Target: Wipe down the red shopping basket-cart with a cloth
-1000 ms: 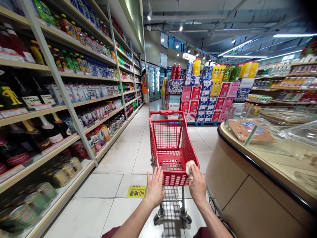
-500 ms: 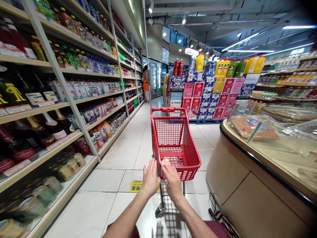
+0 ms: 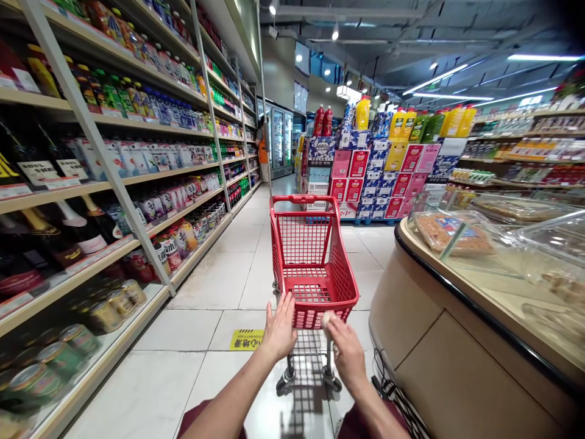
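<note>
A red plastic shopping cart (image 3: 305, 275) stands in the aisle before me, its handle at the far end and its basket bare inside. My left hand (image 3: 280, 330) is open at the basket's near left corner, fingers stretched out, and seems to touch the rim. Lower, by the right part of the basket's near wall, my right hand (image 3: 347, 349) has its fingers curled round a small whitish thing (image 3: 327, 319), perhaps a crumpled tissue. Whether that hand touches the basket I cannot tell. Two caster wheels (image 3: 286, 380) show beneath the near end.
Shelves of drinks (image 3: 178, 186) line the left side. A curved counter (image 3: 425, 305) with packed food (image 3: 454, 233) bulges in from the right, cables (image 3: 388, 381) at its foot. Stacked drink cartons (image 3: 356, 177) stand ahead; a person in orange (image 3: 262, 149) is farther off. A yellow floor sign (image 3: 247, 339) lies left.
My right hand has moved right and down, away from my left hand, with the whitish thing. The cart has turned slightly, so both near wheels now show. My left hand stays at the corner.
</note>
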The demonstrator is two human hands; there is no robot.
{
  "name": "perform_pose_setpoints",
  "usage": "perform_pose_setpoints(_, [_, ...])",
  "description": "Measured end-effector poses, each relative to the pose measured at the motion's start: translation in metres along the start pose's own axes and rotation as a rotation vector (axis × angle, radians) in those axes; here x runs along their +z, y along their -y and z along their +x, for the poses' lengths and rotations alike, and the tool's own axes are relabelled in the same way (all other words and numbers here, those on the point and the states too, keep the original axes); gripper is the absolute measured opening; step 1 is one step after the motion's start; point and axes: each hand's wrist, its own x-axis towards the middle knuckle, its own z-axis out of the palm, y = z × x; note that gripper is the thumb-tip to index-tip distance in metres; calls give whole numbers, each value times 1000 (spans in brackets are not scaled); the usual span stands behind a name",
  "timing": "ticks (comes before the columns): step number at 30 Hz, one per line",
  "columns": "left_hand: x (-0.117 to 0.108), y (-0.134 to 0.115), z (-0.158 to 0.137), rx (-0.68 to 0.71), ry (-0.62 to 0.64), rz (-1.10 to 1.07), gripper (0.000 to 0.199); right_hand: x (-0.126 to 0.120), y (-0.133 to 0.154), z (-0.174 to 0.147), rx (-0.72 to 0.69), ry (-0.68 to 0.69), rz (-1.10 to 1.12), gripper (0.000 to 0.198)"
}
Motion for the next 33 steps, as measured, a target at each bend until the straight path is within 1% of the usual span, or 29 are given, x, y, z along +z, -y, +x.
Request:
perform_pose_setpoints(3, [1,2,-4,1,4,5,76,-8,-19,0,103,-56,-80,53])
perform_pose_setpoints(5, [0,4,-6,1,15,5,77,-10,-28,-5,78,9,-110,53])
perform_pose_setpoints(7, [-2,6,-8,7,18,4,77,-12,-31,-11,13,104,-104,54])
perform_pose_setpoints(8, [-2,6,-8,11,13,0,77,-13,-31,-13,-4,117,-97,54])
perform_pose_setpoints(9, [-2,7,-9,14,1,-7,77,-14,-31,-13,-1,96,-94,53])
perform_pose_setpoints(12, [0,8,-10,-10,-53,-35,75,-17,-30,-8,67,-54,-116,48])
perform_pose_setpoints(13, [1,8,-10,-21,-67,-43,74,-17,-30,-7,83,-69,-126,47])
perform_pose_setpoints(14, [2,8,-11,-28,-75,-50,74,-16,-29,-7,90,-52,-135,48])
perform_pose_setpoints(17, [6,8,-14,-5,-79,-62,74,-12,-24,-13,70,69,-129,52])
perform_pose_setpoints(18, [7,9,-16,7,-81,-63,74,-12,-23,-15,64,80,-121,52])
perform_pose_setpoints(23, [9,9,-21,-17,-99,-68,76,-14,-21,-15,114,-62,-122,45])
perform_pose_setpoints(25, [10,6,-21,-7,-92,-66,75,-10,-13,-12,90,-33,-115,48])
perform_pose_setpoints(28, [10,5,-21,15,-82,-52,74,2,16,-6,1,13,-28,53])
perform_pose_setpoints(31, [10,9,-24,-21,-85,-33,76,16,52,7,-77,-34,88,51])
perform_pose_setpoints(33, [10,14,-27,-53,-80,-17,76,25,68,12,-92,-45,121,48])
